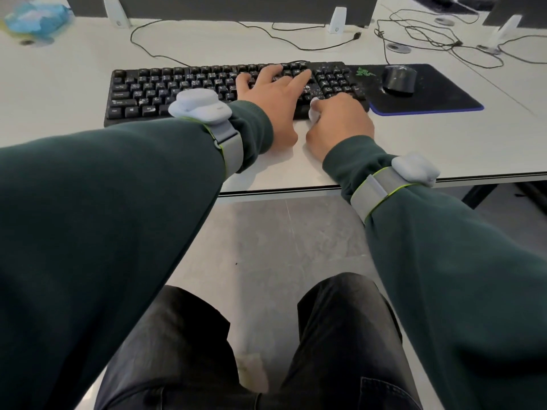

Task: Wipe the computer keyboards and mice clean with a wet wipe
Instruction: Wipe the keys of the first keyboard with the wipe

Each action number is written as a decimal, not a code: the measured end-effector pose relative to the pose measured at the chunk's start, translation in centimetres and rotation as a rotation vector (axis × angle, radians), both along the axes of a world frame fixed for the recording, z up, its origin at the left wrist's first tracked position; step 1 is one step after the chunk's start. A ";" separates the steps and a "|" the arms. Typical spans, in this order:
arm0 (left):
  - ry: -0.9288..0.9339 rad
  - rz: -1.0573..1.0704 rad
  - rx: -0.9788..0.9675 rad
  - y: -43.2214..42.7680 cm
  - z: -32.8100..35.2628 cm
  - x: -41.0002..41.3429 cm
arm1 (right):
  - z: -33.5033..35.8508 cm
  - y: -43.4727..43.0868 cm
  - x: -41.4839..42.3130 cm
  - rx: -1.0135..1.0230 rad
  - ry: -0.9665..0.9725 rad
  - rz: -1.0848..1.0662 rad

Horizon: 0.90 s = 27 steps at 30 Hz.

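Keyboard (165, 90) lies on the white desk (59, 99), close to the near edge and straight in front of the seated person. At its near right edge the right hand (340, 122) is curled around a bunched white wipe (313, 109) and presses it on the lowest keys. A little further, the left hand (272, 90) lies flat on the keys with fingers straight and spread, holding nothing; I judge that it steadies the board. The two hands are almost touching.

The step in hand seems to be wiping the keyboard's right part. The left part looks not yet reached, so the next move probably calls for dragging the wipe leftward along the rows while the flat hand gives way.

The keyboard's long axis runs left to right, parallel to the desk edge, with the bottom row toward the person. To its right, the mouse (398, 79) sits on a dark pad (438, 96), apart from both hands. Far left there is a blurred blue pack (35, 17).
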<state>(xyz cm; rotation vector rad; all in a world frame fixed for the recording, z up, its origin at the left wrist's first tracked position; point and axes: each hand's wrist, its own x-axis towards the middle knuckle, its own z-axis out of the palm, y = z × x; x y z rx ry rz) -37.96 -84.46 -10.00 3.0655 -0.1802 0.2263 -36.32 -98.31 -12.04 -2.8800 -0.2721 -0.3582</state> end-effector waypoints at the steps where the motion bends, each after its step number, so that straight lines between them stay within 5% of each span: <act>1: 0.010 0.002 0.002 -0.1 0.1 0.1 | 0.0 -0.2 0.1 0.006 -0.001 -0.022; 11: -0.025 0.026 -0.045 -0.2 0.2 0.1 | 0.1 -1.1 0.6 0.126 0.059 -0.337; 27: -0.062 -0.016 -0.099 0.3 -0.4 -2.5 | 0.1 -3.3 -2.0 -0.100 0.024 -0.194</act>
